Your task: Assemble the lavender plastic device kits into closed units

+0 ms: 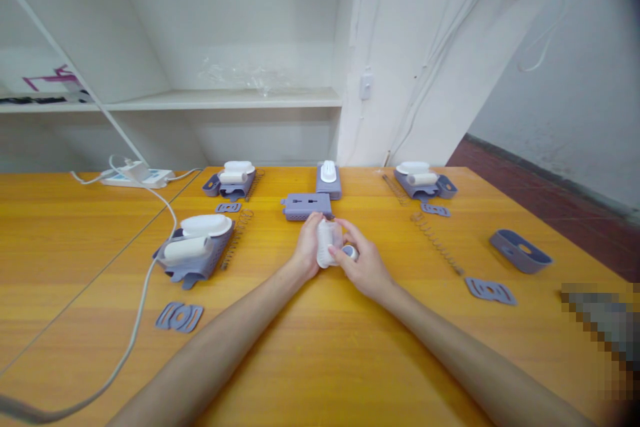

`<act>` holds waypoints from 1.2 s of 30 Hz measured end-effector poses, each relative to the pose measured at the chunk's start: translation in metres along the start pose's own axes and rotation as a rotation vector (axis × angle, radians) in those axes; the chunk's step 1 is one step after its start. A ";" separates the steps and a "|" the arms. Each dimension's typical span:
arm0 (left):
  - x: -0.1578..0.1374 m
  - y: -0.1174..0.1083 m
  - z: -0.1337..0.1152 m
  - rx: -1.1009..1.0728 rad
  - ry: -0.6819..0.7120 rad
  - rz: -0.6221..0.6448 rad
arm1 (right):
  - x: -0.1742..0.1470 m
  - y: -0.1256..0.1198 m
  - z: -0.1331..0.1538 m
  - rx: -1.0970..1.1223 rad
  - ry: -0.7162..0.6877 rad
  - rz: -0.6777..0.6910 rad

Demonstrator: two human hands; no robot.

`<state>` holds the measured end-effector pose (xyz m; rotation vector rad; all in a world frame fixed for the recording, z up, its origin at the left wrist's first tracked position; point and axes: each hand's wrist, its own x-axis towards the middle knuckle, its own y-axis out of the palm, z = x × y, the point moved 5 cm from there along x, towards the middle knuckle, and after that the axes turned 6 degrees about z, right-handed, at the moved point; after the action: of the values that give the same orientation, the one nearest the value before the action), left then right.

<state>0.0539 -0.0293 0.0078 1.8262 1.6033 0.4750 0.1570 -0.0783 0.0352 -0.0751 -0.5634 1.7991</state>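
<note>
Between my hands, at the middle of the table, is a translucent white ribbed plastic piece (326, 244). My left hand (307, 247) is closed around its left side. On the other side my right hand (364, 261) has its thumb and fingers on the piece, and a small white, grey-rimmed round part (350, 253) shows within that hand's grasp. Just beyond the fingers lies a grey-purple perforated plastic housing (307, 207) with slots. Behind it stands another grey-purple housing (328, 188) with a white oval lid (328, 171) on it.
Sets of grey-purple housings with white parts stand at left (199, 253), back left (235, 181) and back right (416, 179). Loose coil springs (436, 243), flat slotted plates (180, 317) and an oval grey cap (521, 251) lie around. A white cable (143, 300) crosses the left side from a power strip (150, 178).
</note>
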 end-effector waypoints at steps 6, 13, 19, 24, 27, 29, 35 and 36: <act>0.005 -0.005 0.005 0.087 0.030 0.020 | -0.001 -0.001 0.000 -0.040 0.008 -0.018; 0.004 -0.005 0.004 0.117 0.044 0.009 | -0.003 -0.002 0.001 -0.118 0.004 -0.045; 0.002 -0.004 0.003 0.064 0.038 -0.011 | -0.005 -0.001 0.002 -0.143 -0.017 -0.062; 0.002 -0.002 0.002 0.100 0.066 0.028 | -0.005 -0.002 0.002 -0.146 -0.015 -0.067; 0.002 -0.002 0.003 0.113 0.061 0.039 | -0.005 -0.002 0.003 -0.138 -0.023 -0.060; 0.001 -0.001 0.002 0.112 0.058 0.061 | -0.005 -0.002 0.004 -0.130 -0.035 -0.057; -0.001 0.005 0.002 0.077 0.034 0.164 | -0.005 -0.003 0.001 -0.107 -0.032 -0.063; -0.002 0.005 0.002 0.069 0.032 0.169 | -0.005 -0.003 0.001 -0.104 -0.034 -0.062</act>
<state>0.0584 -0.0313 0.0103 2.0260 1.5100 0.5319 0.1609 -0.0829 0.0365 -0.0979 -0.6767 1.7127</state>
